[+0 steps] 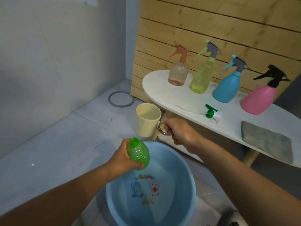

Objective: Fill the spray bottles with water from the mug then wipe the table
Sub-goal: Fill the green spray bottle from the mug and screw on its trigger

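My left hand (pixel 123 156) grips a green ribbed bottle (pixel 138 154) with its cap off, mouth pointing up and left, over the blue basin (pixel 182 162). My right hand (pixel 179 132) holds the cream mug (pixel 147 119) by its handle, upright, just above and beyond the bottle's mouth. The bottle's green and white spray head (pixel 211 112) lies on the white table (pixel 162 88). A grey cloth (pixel 267 141) lies on the table at the right.
On the table stand several capped spray bottles: brown (pixel 178 72), yellow-green (pixel 202 74), blue (pixel 228 85), pink (pixel 260 98). The basin holds water and sits on the grey floor. A grey ring (pixel 121 98) lies near the wooden slat wall.
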